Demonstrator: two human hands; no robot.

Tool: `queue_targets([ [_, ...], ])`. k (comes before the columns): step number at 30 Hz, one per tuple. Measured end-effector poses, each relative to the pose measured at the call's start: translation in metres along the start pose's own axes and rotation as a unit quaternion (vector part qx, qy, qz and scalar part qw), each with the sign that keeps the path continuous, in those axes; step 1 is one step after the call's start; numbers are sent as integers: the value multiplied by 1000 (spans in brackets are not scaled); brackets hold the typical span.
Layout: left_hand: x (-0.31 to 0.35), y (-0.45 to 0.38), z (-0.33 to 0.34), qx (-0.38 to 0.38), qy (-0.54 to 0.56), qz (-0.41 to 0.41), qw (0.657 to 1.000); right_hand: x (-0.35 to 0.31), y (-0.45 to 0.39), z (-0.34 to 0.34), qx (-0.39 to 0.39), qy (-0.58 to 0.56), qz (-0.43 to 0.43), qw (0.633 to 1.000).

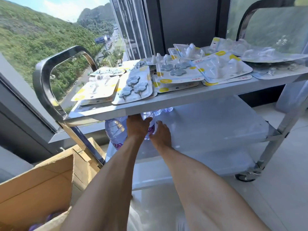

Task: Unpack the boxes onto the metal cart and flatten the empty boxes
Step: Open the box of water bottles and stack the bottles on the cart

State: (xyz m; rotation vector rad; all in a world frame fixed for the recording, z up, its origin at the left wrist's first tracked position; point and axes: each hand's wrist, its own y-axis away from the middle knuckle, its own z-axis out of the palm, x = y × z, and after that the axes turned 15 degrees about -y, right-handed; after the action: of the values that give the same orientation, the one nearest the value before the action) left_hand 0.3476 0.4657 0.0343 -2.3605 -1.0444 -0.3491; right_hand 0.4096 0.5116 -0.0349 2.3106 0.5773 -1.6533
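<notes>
The metal cart (166,104) stands by the window, its top shelf covered with several blister packs of wall hooks (133,88). Both my arms reach under the top shelf to the middle shelf. My left hand (136,126) and my right hand (160,133) hold a clear water bottle with a purple label (150,130) between them, fingers curled round its sides. Another bottle of the same kind (115,130) stands just to its left, and more bottle tops (164,110) show behind. An open cardboard box (36,185) sits at the lower left, with something purple inside.
The cart's steel handles rise at the left (43,75) and at the right (246,19). A window wall runs along the left and back. The cart's lower shelf (191,170) and a caster wheel (245,177) stand on a pale tiled floor.
</notes>
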Motion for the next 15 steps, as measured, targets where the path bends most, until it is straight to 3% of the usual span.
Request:
queue_targets([
  [5,-8,-22,18,-17,37,-53,998,-5,-27,15,17,9,-17,1000],
  [9,-16,-39,36,-123,30,-65,990,-8,-45,26,37,28,-5,999],
  [12,-14,-49,43,-50,-30,-24,998,-7,-59,32,33,37,-6,999],
  [15,-18,-61,51,-50,-66,9,997,-6,-73,39,34,35,-8,999],
])
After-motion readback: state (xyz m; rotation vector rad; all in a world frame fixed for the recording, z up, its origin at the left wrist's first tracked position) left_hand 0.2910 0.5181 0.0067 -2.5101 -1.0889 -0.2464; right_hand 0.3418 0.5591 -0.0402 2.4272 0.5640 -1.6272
